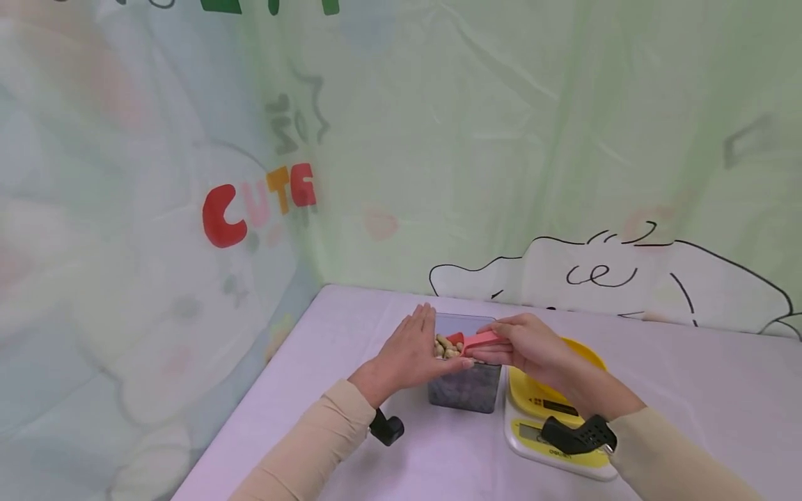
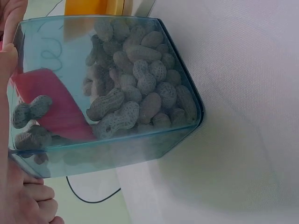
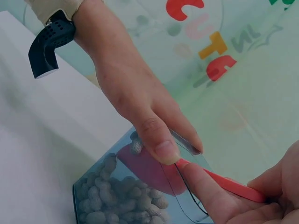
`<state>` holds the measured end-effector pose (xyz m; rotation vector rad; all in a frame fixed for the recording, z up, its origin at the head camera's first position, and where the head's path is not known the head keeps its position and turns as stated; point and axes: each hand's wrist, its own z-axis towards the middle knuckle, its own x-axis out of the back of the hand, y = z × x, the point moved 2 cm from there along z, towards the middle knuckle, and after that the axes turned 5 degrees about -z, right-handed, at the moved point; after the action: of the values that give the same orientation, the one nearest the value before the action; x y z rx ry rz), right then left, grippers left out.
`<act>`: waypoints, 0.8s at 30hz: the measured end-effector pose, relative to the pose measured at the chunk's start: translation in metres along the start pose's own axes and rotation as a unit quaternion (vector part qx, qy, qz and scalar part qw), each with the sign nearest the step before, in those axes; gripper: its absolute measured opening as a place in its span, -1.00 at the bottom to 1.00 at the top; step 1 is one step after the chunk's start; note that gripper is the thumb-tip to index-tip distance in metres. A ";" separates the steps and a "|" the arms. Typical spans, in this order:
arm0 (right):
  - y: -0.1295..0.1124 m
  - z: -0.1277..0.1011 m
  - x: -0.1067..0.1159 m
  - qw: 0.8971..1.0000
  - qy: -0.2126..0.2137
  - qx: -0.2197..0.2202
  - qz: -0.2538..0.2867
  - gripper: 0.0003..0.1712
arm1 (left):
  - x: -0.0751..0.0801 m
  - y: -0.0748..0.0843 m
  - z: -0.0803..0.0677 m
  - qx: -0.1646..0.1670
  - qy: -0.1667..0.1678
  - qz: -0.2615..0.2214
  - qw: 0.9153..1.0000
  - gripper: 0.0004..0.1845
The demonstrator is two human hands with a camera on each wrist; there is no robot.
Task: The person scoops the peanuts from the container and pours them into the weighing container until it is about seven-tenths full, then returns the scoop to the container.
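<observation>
A clear square container (image 1: 465, 391) of unshelled peanuts (image 1: 443, 348) stands on the table. At its left side, my left hand (image 1: 406, 356) rests against the container, fingers straight along the left edge and thumb stretched along the near rim. My right hand (image 1: 525, 346) grips the handle of a red scoop (image 1: 484, 339) at the container's right rim. The scoop's bowl (image 2: 56, 105) lies inside the container, tilted, with a few peanuts beside it in the left wrist view. In the right wrist view the left thumb (image 3: 166, 150) touches the rim close to the right fingers.
Just right of the container sits a yellow and white kitchen scale (image 1: 557, 445), partly hidden by the right forearm. A yellow bowl (image 1: 587, 353) is on it. The pale table (image 1: 351, 313) meets a printed curtain (image 1: 501, 174) at the back and left.
</observation>
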<state>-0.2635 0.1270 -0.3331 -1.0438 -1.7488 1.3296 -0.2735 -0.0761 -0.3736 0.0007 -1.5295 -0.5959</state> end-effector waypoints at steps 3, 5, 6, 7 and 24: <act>0.001 -0.001 0.002 1.000 -0.005 0.004 0.007 -0.50 | -0.001 -0.001 0.000 0.000 0.004 0.005 1.000 0.26; 0.002 -0.001 0.003 1.000 -0.008 0.007 0.011 -0.50 | -0.001 -0.001 -0.001 -0.003 0.010 0.009 1.000 0.26; 0.002 -0.002 0.003 1.000 -0.009 0.008 0.014 -0.50 | -0.001 -0.001 -0.001 -0.005 0.012 0.009 1.000 0.25; 0.002 -0.003 0.004 1.000 -0.011 0.009 0.015 -0.49 | 0.000 0.000 -0.001 -0.006 0.013 0.013 1.000 0.25; 0.011 -0.012 0.013 0.996 -0.008 0.010 0.086 -0.42 | 0.002 0.003 -0.001 0.002 0.022 0.030 0.999 0.22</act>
<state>-0.2565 0.1450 -0.3401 -1.1980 -1.6843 1.4614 -0.2717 -0.0749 -0.3703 -0.0294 -1.4837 -0.5411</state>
